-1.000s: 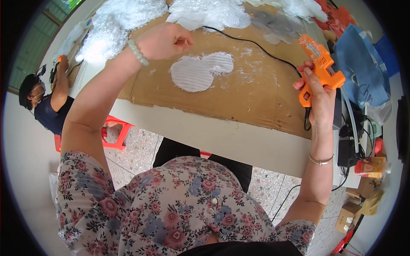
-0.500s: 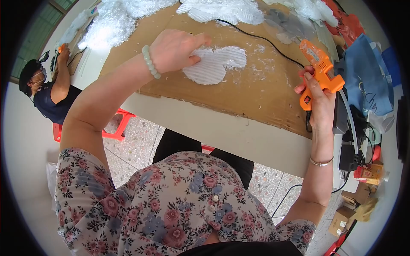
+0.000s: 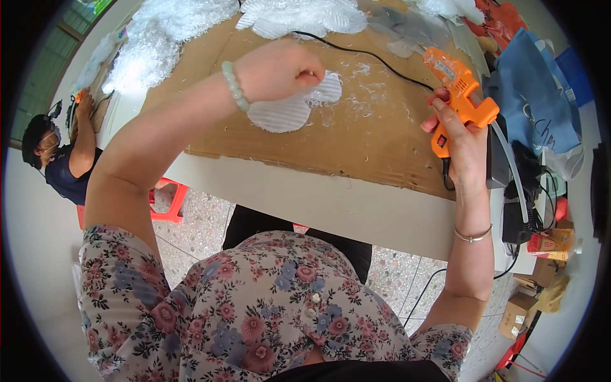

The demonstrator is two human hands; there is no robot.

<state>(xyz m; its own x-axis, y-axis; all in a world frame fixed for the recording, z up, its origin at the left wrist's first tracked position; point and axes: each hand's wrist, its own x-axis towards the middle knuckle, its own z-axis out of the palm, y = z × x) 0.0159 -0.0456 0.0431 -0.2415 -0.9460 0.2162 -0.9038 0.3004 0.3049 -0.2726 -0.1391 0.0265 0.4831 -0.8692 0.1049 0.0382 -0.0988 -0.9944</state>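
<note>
My left hand (image 3: pixel 279 69), with a beaded bracelet at its wrist, hovers over a white ribbed, rounded piece (image 3: pixel 277 116) that lies on brown cardboard (image 3: pixel 382 143). Its fingers are curled in toward the thumb; whatever they may pinch is too small or hidden to make out. White shreds cling to the piece's right end. Over the right side of the cardboard, my right hand (image 3: pixel 463 143) grips an orange hot glue gun (image 3: pixel 470 95), nozzle pointing up and left. A pale glue stick (image 3: pixel 509 162) sticks out of its back.
Piles of clear shredded plastic (image 3: pixel 153 54) and white ribbed pieces (image 3: pixel 302 16) lie along the far side. A black cable (image 3: pixel 363 52) crosses the cardboard. A blue cloth bag (image 3: pixel 534 95) sits at right. Another person (image 3: pixel 60 143) works at the far left.
My left hand has lifted off the white piece and drawn its fingers in. My right hand keeps its hold on the glue gun. The whole view has shifted slightly.
</note>
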